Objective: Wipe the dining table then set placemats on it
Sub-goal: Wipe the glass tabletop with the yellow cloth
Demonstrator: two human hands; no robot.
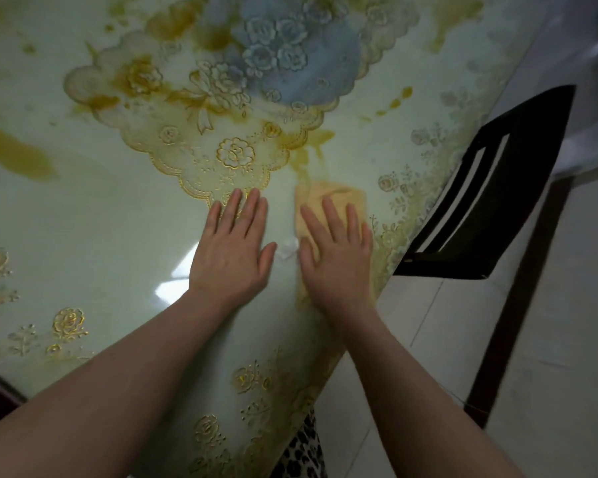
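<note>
Nearest the camera, a strip of leopard-print clothing (304, 450) shows just below the desk's edge, and two bare forearms reach forward over the glossy desk (83, 215). The left hand (233, 250) lies flat on the surface, fingers straight and together, its grip released and holding nothing; the fingertips rest on the near scalloped edge of a translucent gold-trimmed placemat (201, 132). Just to its right, the right hand (337, 257) presses palm-down on a folded orange cloth (328, 198), fingers straight and spread, so that grip is released too, pushing rather than clutching. The cloth sits near the desk's right edge, its far end sticking out beyond the fingertips. A small white scrap (287, 248) lies between the two thumbs. Further on, the placemat spreads toward the desk's middle, printed with roses and a blue centre. To the right stands a dark wooden chair (491, 188) on a pale tiled floor (549, 339)
</note>
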